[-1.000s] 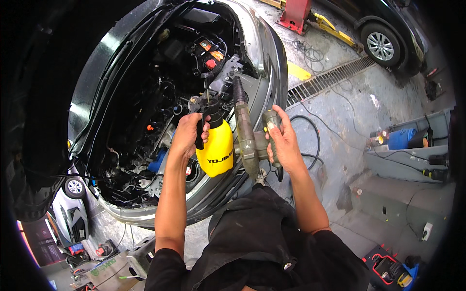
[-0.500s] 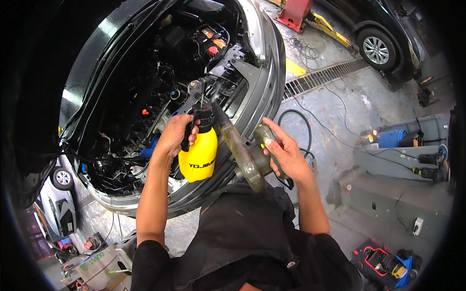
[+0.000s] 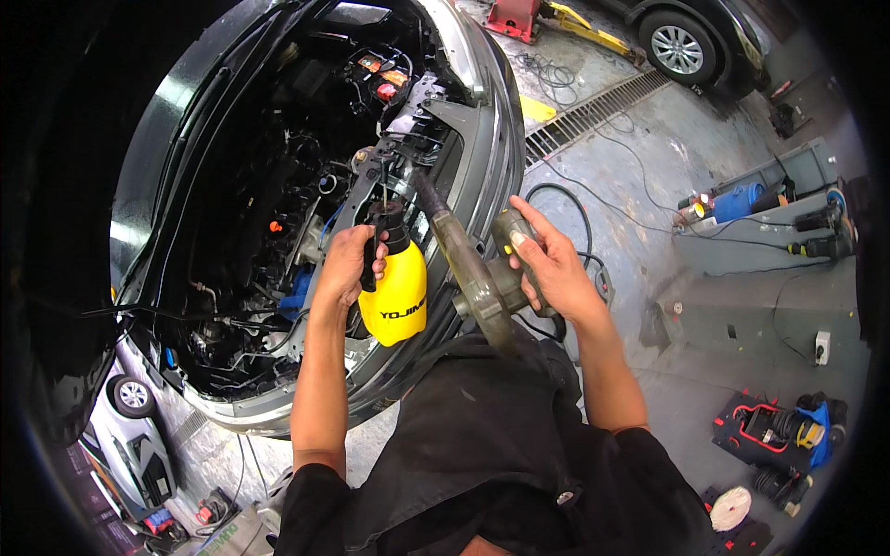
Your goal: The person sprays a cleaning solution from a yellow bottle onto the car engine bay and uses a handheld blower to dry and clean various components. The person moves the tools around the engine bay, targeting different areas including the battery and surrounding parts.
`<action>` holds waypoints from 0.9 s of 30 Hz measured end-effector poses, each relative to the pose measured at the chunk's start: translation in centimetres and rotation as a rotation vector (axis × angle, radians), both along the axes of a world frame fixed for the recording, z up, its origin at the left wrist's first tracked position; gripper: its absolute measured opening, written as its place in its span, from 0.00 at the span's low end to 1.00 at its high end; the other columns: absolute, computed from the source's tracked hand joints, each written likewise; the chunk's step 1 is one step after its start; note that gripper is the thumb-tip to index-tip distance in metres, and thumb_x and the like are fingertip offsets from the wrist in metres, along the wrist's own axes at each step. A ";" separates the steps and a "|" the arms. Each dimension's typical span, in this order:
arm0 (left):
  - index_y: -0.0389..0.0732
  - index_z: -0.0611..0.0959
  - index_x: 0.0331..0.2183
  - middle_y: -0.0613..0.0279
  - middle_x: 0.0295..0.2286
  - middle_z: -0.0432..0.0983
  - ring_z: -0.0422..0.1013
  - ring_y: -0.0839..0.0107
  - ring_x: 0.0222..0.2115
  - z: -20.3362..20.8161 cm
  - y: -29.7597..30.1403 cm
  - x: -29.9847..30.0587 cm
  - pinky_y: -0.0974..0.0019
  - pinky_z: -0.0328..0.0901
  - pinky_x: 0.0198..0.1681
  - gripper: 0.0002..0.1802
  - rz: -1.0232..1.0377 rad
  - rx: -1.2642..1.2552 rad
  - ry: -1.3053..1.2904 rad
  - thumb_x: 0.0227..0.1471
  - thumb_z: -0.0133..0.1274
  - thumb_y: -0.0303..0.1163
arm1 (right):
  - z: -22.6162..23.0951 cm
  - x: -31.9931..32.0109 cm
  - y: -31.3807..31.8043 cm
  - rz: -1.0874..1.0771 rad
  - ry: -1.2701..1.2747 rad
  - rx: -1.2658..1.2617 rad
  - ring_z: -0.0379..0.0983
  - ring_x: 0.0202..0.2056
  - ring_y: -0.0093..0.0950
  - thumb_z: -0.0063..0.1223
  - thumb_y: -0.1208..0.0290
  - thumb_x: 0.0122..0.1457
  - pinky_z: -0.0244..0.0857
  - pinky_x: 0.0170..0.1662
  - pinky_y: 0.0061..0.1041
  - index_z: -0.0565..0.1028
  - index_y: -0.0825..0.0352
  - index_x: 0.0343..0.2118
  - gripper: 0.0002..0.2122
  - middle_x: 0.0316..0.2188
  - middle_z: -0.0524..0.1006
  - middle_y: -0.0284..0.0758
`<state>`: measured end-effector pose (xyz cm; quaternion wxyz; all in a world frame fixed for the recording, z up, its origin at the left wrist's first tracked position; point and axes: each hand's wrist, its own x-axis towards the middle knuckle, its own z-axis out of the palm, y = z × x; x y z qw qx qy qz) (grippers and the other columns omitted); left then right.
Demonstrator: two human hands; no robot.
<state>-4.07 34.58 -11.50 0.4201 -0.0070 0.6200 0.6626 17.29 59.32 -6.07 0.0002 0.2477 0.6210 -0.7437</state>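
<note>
My left hand (image 3: 349, 259) is closed around the black handle of a yellow pump spray bottle (image 3: 392, 298). The bottle hangs nearly upright over the front edge of an open engine bay (image 3: 306, 185), its black nozzle top pointing into the bay. In my right hand (image 3: 558, 264) is the grip of a hand-held blower (image 3: 475, 278) with a long smoky see-through tube. Its thumb lies on the grip, while the index finger stretches out. The blower's dark tip (image 3: 426, 193) points at the metal parts behind the front bumper (image 3: 505, 153), just right of the bottle's top.
A black hose (image 3: 579, 218) loops beside the bumper. Cables cross the floor near a drain grate (image 3: 593, 116). A grey bench (image 3: 760, 222) with a blue cylinder (image 3: 739, 201) stands right. A red and yellow lift arm (image 3: 593, 35) and another car's wheel (image 3: 679, 49) lie beyond.
The view has swung right, so the car and floor things sit further left. Both hands keep their holds; bottle and blower have shifted slightly rightward relative to the engine bay.
</note>
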 end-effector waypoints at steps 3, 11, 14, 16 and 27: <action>0.33 0.80 0.37 0.65 0.21 0.73 0.66 0.76 0.16 0.6 1.1 0.2 0.71 0.61 0.19 0.14 -0.024 0.005 0.026 0.64 0.48 0.36 | -2.1 -0.5 -2.1 -0.049 0.080 0.070 0.64 0.15 0.16 0.47 0.68 0.73 0.60 0.16 0.19 0.56 0.56 0.74 0.28 0.31 0.70 0.30; 0.34 0.78 0.35 0.65 0.20 0.72 0.64 0.77 0.16 1.0 2.7 -0.6 0.70 0.61 0.21 0.15 -0.078 0.076 0.043 0.64 0.47 0.37 | -2.9 -1.7 -1.7 -0.206 0.108 0.063 0.65 0.16 0.17 0.48 0.63 0.73 0.61 0.15 0.22 0.56 0.60 0.74 0.29 0.30 0.70 0.30; 0.34 0.78 0.35 0.64 0.20 0.72 0.64 0.77 0.16 1.2 4.0 -1.5 0.71 0.61 0.21 0.14 -0.098 0.108 0.054 0.64 0.47 0.37 | -2.3 -3.0 -1.0 -0.237 0.097 0.120 0.65 0.16 0.17 0.48 0.64 0.73 0.61 0.15 0.21 0.54 0.61 0.74 0.30 0.30 0.70 0.30; 0.34 0.78 0.35 0.64 0.20 0.73 0.64 0.77 0.16 1.2 5.1 -2.0 0.71 0.61 0.20 0.14 -0.078 0.114 0.068 0.64 0.47 0.36 | -3.0 -4.1 0.2 -0.279 0.109 0.097 0.65 0.16 0.18 0.47 0.64 0.73 0.61 0.14 0.21 0.53 0.61 0.75 0.30 0.31 0.70 0.31; 0.32 0.80 0.40 0.65 0.21 0.72 0.65 0.76 0.17 3.5 10.9 -5.3 0.70 0.62 0.22 0.16 0.118 0.029 0.046 0.65 0.46 0.36 | -4.3 -12.0 11.1 -0.044 0.084 -0.052 0.65 0.15 0.17 0.46 0.68 0.74 0.61 0.15 0.20 0.57 0.56 0.74 0.27 0.31 0.72 0.31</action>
